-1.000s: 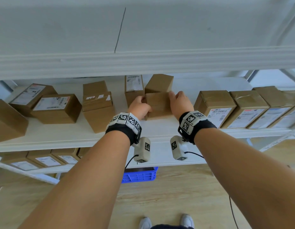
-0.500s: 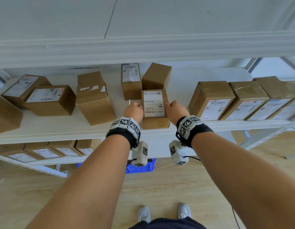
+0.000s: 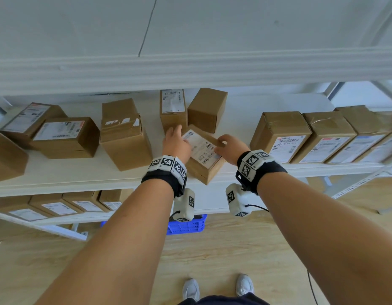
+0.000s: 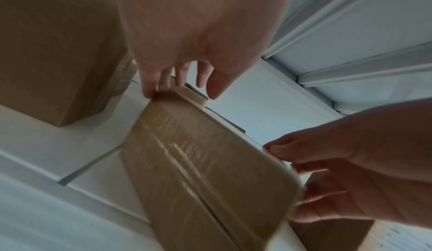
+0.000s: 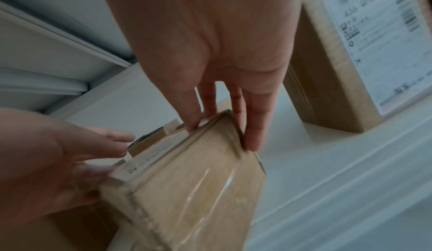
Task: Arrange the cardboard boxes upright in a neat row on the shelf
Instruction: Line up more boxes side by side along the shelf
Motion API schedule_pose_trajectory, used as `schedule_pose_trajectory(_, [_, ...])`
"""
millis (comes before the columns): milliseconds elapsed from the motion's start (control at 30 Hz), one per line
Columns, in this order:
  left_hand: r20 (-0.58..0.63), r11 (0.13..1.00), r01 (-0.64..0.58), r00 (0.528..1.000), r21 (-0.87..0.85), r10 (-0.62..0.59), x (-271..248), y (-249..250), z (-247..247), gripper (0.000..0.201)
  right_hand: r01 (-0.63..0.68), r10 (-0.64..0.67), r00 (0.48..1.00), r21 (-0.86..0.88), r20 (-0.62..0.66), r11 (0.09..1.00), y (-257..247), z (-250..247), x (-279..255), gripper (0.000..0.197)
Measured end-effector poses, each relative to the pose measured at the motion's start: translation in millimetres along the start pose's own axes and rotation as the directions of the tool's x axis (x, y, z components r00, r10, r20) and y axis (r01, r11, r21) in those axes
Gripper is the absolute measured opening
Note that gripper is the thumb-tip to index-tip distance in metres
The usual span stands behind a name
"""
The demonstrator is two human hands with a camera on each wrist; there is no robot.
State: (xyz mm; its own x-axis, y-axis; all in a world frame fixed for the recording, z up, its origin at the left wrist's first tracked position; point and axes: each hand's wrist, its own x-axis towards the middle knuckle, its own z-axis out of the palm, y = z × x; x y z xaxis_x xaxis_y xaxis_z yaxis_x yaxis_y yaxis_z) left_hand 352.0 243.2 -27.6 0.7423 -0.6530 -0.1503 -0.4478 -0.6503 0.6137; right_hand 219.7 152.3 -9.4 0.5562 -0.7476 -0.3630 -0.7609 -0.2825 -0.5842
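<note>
A small cardboard box [image 3: 203, 155] with a white label on top lies askew near the front edge of the white shelf [image 3: 80, 181], one corner over the edge. My left hand [image 3: 175, 140] lays straight fingers on its far left corner, thumb free; the left wrist view shows this left hand [image 4: 182, 81] at the box [image 4: 198, 172]. My right hand [image 3: 225, 146] pinches the box's right corner, thumb on top and fingers down the side, which the right wrist view shows of the right hand [image 5: 222, 131] and the box [image 5: 187, 190].
To the right, a row of upright labelled boxes [image 3: 280, 135] starts. Two boxes [image 3: 173, 108] stand behind the held one, and loose boxes [image 3: 124, 137] lie to the left. An upper shelf beam [image 3: 190, 69] hangs overhead. Below are a lower shelf with boxes [image 3: 58, 208] and a blue crate [image 3: 186, 225].
The box came forward from the back boxes and ended label side up. In the last half second it turned from square to askew, and my left fingers straightened.
</note>
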Motion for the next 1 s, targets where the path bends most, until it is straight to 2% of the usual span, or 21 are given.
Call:
schedule_pose_trajectory(100, [0.073, 0.996, -0.075, 0.995, 0.040, 0.071, 0, -6, -1, 0.058, 0.043, -0.043, 0.999, 0.019, -0.013, 0.999, -1, 3, 3, 0.047])
schedule_pose_trajectory(200, [0.104, 0.984, -0.118, 0.989, 0.133, 0.104, 0, -13, -3, 0.056, 0.033, -0.029, 0.998, 0.067, -0.054, 0.997, 1, 5, 2, 0.052])
schedule_pose_trajectory(333, [0.155, 0.988, -0.039, 0.988, 0.149, 0.015, 3, -15, -9, 0.055, -0.036, 0.043, 0.996, 0.086, -0.078, 0.996, 4, 2, 0, 0.055])
schedule_pose_trajectory(433, [0.202, 0.980, -0.025, 0.979, 0.195, -0.015, 2, -10, -11, 0.047, -0.124, 0.129, 0.989, 0.063, -0.069, 0.990, 4, 0, 0, 0.055])
schedule_pose_trajectory(533, [0.158, 0.974, 0.045, 0.984, 0.224, -0.082, -3, -4, -10, 0.041, -0.221, 0.227, 0.973, 0.099, -0.049, 0.970, 7, 0, 0, 0.056])
schedule_pose_trajectory(633, [0.123, 0.966, 0.126, 0.980, 0.226, -0.157, -9, 4, -9, 0.043, -0.240, 0.246, 0.969, 0.136, -0.029, 0.961, 11, 1, -3, 0.049])
schedule_pose_trajectory(700, [0.123, 0.965, 0.137, 0.978, 0.222, -0.167, -9, 7, -8, 0.047, -0.221, 0.228, 0.973, 0.136, -0.040, 0.966, 13, 2, -5, 0.044])
schedule_pose_trajectory(800, [0.188, 0.980, 0.145, 0.967, 0.136, -0.170, -8, 6, -5, 0.027, -0.224, 0.230, 0.973, 0.138, -0.033, 0.965, 13, 2, -10, 0.033])
schedule_pose_trajectory(933, [0.273, 0.994, 0.086, 0.957, 0.064, -0.101, -13, 9, -1, 0.022, -0.238, 0.234, 0.971, 0.252, 0.048, 0.938, 12, 0, -19, 0.024])
schedule_pose_trajectory(1000, [0.311, 0.998, 0.057, 0.948, 0.040, -0.066, -15, 13, 1, 0.025, -0.197, 0.190, 0.980, 0.222, 0.049, 0.955, 10, -3, -22, 0.022])
